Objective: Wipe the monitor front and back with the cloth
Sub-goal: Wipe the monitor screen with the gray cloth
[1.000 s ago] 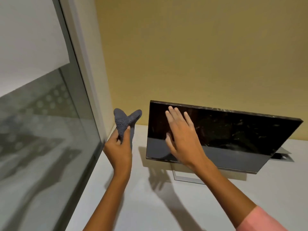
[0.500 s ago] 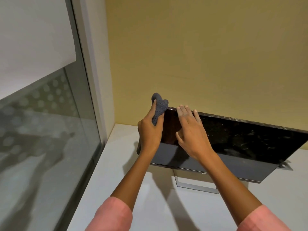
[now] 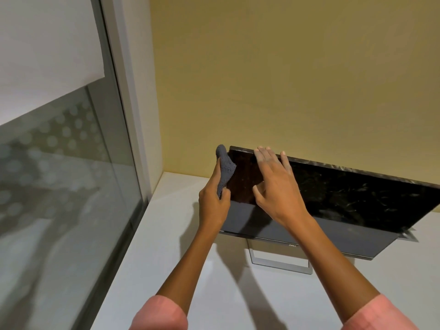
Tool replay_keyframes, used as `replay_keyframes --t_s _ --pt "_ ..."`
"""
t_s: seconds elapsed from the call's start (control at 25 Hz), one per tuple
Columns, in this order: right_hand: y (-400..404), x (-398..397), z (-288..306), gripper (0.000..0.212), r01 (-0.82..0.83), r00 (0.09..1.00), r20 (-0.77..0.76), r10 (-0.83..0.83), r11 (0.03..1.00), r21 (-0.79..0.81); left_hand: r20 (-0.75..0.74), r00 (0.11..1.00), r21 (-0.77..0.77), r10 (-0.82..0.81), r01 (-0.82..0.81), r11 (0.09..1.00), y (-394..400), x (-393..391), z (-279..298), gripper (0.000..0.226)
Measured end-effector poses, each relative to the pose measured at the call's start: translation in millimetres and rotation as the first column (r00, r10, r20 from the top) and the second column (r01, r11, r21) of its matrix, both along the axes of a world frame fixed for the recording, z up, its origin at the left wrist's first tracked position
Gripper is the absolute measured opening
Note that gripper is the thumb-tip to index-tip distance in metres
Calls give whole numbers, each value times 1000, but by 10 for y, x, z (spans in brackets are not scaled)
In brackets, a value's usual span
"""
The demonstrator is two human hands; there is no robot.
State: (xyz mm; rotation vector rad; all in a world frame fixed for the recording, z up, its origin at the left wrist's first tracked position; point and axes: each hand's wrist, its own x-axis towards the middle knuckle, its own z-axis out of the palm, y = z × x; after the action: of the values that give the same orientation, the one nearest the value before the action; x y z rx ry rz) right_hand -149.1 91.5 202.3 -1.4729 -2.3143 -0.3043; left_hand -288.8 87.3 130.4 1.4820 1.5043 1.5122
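Note:
A black flat monitor (image 3: 345,201) stands on a silver stand (image 3: 281,263) on the white desk (image 3: 214,294), its dark screen facing me. My left hand (image 3: 213,206) grips a grey cloth (image 3: 225,169) and holds it against the screen's upper left corner. My right hand (image 3: 276,186) lies flat on the screen beside it, fingers straight and reaching over the top edge. The back of the monitor is hidden.
A yellow wall (image 3: 285,79) rises right behind the monitor. A glass partition (image 3: 59,186) with a metal frame (image 3: 128,115) bounds the desk on the left. Pink sleeves cover both my upper arms.
My left hand brought the cloth from the left of the monitor onto the screen's upper left corner. My right hand slid up the screen until its fingertips reached the top edge.

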Motion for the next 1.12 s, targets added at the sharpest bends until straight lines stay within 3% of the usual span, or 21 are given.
replay_keyframes --t_s 0.12,0.32,0.44,0.88,1.12 --pt "-1 -10 20 75 -3 1000 -13 3 1000 -4 -53 998 -69 -37 33 997 -182 -42 -119 78" --pt "-16 12 46 76 -2 1000 -3 2 1000 -4 -119 992 123 -47 61 990 -59 -21 316 85" --pt "-34 19 65 77 -1 1000 30 1 1000 -9 -164 985 157 -50 76 985 -22 18 393 83" --pt "-41 8 41 75 15 998 60 -14 1000 -14 -10 997 -200 -82 78 977 -282 44 -500 80" --pt "-15 14 29 75 -6 1000 -3 6 1000 -23 12 990 47 -140 139 989 54 -113 155 75"
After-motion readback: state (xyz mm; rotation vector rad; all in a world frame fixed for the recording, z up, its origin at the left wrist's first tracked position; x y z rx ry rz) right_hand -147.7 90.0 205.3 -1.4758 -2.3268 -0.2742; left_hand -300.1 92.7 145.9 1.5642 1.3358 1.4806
